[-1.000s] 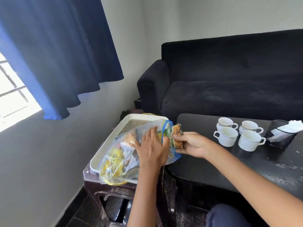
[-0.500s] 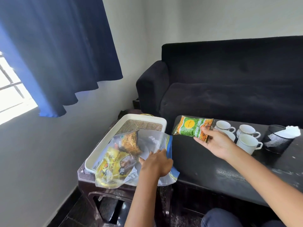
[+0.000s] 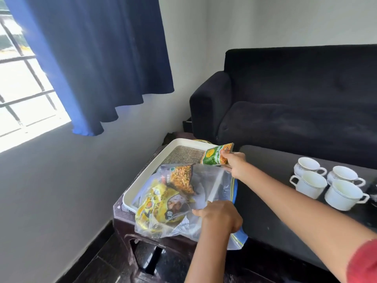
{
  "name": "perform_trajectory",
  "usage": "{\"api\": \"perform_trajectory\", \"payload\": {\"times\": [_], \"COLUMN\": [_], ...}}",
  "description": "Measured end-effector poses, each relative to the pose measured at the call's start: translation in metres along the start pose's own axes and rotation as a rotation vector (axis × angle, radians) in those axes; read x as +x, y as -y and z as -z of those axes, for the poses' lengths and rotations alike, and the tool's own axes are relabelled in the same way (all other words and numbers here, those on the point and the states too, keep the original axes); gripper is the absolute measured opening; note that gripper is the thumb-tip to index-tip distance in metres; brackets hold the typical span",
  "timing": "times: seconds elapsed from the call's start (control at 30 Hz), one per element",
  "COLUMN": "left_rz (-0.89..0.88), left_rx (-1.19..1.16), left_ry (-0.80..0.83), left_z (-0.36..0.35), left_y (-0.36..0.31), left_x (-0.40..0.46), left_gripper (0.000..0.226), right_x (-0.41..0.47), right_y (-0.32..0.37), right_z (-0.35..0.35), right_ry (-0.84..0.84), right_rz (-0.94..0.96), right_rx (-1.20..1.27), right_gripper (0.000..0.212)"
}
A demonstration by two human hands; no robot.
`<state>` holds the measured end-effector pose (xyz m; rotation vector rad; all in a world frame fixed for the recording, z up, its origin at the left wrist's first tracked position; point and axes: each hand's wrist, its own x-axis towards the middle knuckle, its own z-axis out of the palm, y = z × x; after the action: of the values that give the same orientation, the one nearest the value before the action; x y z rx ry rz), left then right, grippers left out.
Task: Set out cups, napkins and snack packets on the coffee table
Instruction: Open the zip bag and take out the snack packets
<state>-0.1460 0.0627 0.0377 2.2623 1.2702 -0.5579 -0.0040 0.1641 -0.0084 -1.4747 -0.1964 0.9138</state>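
My right hand (image 3: 234,163) grips a green snack packet (image 3: 216,155), holding it over the far corner of the white tray (image 3: 142,177), beside the coffee table's left end. My left hand (image 3: 219,216) pinches the near edge of a clear zip bag (image 3: 195,201) that lies across the tray. Inside the bag I see a yellow packet (image 3: 161,207) and a dark packet with orange snack (image 3: 182,177). Several white cups (image 3: 326,183) stand together on the dark coffee table (image 3: 271,201) to the right.
The tray rests on a dark brown side table (image 3: 126,225) against the wall. A black sofa (image 3: 295,99) stands behind the coffee table. A blue curtain (image 3: 98,58) hangs by the window at the left.
My right hand drew the green packet out of the bag, swung it over the coffee table, then brought it back left above the tray's corner. My left hand slid to the bag's near edge.
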Motion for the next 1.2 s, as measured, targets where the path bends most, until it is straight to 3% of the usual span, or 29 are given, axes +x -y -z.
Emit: {"api": "perform_trajectory", "payload": {"times": [0.13, 0.23, 0.3, 0.37, 0.47, 0.7, 0.83, 1.0, 1.1, 1.2], "left_rz": [0.022, 0.023, 0.027, 0.029, 0.032, 0.025, 0.013, 0.036, 0.036, 0.002], "left_rx": [0.012, 0.014, 0.022, 0.030, 0.030, 0.052, 0.096, 0.133, 0.035, -0.081], "left_ry": [0.007, 0.009, 0.010, 0.009, 0.008, -0.006, -0.052, -0.203, -0.411, -0.594], "left_z": [-0.001, -0.001, -0.002, -0.002, -0.002, -0.003, -0.006, -0.005, -0.004, -0.007], "left_y": [-0.002, -0.004, -0.005, -0.007, -0.007, -0.007, -0.005, -0.007, -0.014, -0.024], "left_x": [0.002, 0.004, 0.004, 0.004, 0.005, 0.006, 0.007, 0.010, 0.008, 0.004], "left_gripper": [0.047, 0.045, 0.047, 0.048, 0.048, 0.048, 0.046, 0.044, 0.044, 0.037], "right_x": [0.007, -0.001, -0.003, -0.001, 0.001, -0.002, -0.008, -0.028, -0.049, -0.073], "right_y": [-0.012, -0.017, -0.022, -0.026, -0.028, -0.021, -0.016, -0.010, -0.020, -0.034], "right_z": [-0.014, -0.010, -0.002, 0.005, 0.011, 0.008, 0.011, 0.039, 0.068, 0.083], "right_ry": [-0.232, -0.382, -0.334, -0.120, 0.139, 0.276, 0.279, -0.009, -0.109, -0.014], "right_rz": [0.091, 0.384, 0.668, 0.824, 0.788, 0.498, 0.468, 0.593, 0.450, 0.296], "right_rx": [-0.379, -0.642, -0.804, -0.980, -1.306, -1.589, -1.479, -0.736, -0.308, -0.147], "right_gripper": [0.049, 0.042, 0.028, 0.017, 0.032, 0.061, 0.058, 0.023, 0.025, 0.024]}}
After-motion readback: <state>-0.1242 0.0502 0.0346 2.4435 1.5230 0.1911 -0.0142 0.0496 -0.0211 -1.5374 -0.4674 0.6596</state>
